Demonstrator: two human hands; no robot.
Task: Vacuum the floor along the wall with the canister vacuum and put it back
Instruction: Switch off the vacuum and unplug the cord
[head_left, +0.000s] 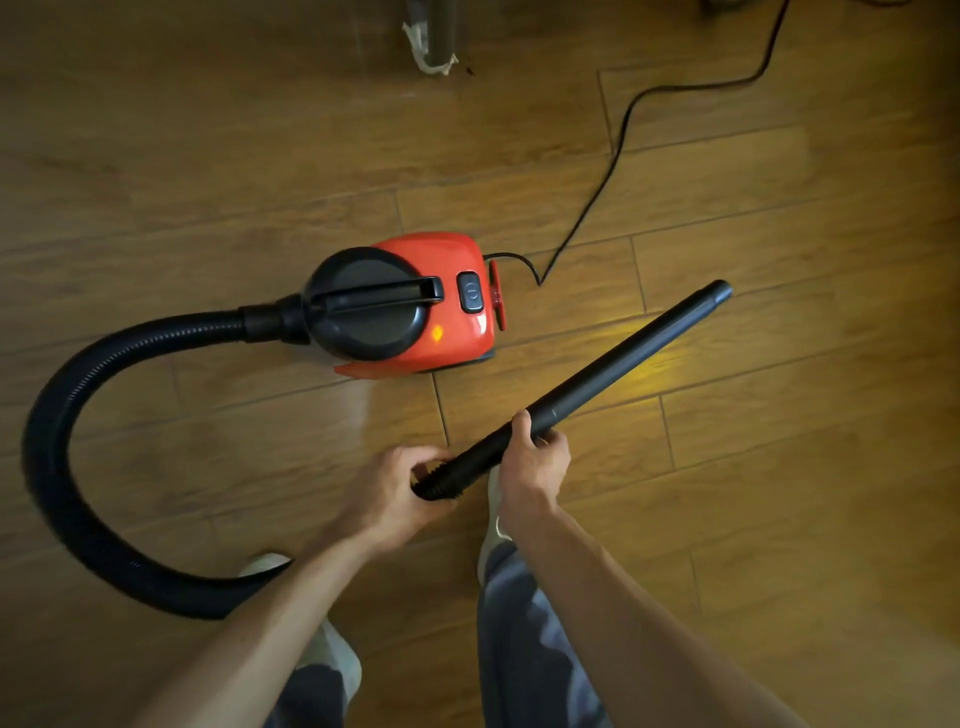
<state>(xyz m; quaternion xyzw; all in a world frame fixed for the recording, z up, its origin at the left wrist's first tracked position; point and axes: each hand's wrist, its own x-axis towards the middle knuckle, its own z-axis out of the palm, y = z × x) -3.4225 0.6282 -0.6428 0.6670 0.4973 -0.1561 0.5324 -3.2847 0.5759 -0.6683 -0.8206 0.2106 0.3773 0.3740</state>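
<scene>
Right of and nearer than the red plastic canister vacuum (415, 301) standing on the wooden plank floor (779, 493), the long black rigid wand tube (623, 374) runs diagonally, its free end pointing up-right, away from the person. The right hand (530, 462) wraps round the tube's lower part while the left hand (395, 493) clasps the ribbed black cuff (441, 480) at its near end, both forearms stretched forward.

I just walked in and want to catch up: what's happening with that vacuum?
A person stands over a red canister vacuum on the wooden floor, holding its black wand in both hands. The left hand grips the ribbed end, the right hand the tube above it. The wand's far end carries no floor nozzle. The hose loops across the floor, and the power cord trails off.
</scene>
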